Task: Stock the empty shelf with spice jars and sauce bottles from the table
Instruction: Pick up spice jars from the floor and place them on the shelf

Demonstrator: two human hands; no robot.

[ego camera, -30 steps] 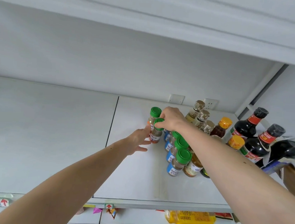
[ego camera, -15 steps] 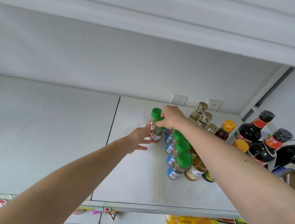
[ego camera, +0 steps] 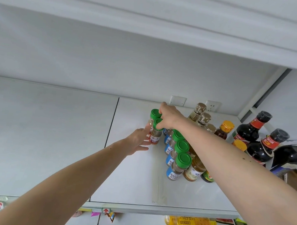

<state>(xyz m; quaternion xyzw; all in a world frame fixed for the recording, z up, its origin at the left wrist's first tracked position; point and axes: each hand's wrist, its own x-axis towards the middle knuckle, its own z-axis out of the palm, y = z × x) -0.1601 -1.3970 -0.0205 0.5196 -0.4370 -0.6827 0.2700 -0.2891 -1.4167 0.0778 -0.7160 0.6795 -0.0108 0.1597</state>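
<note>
On the white shelf [ego camera: 52,139] stand two green-capped spice jars with red labels: a near one [ego camera: 155,133] and a far one [ego camera: 154,115] behind it. My right hand [ego camera: 170,119] grips the near jar by its green cap from above. My left hand [ego camera: 138,142] touches that jar's left side with straight fingers. To the right runs a row of green-capped jars with blue labels [ego camera: 177,166]. Behind them stand gold-capped bottles [ego camera: 197,113], orange-capped bottles [ego camera: 224,129] and dark soy sauce bottles [ego camera: 265,147].
The shelf's left half is bare. Two wall sockets [ego camera: 177,101] sit on the back wall. A white upright post [ego camera: 258,97] bounds the shelf at the right. Below the front edge hang price tags and a yellow packet [ego camera: 191,223] lies on a lower shelf.
The view has shifted slightly. My right hand stays on the near jar's cap and my left hand stays at its side; the jar has hardly moved.
</note>
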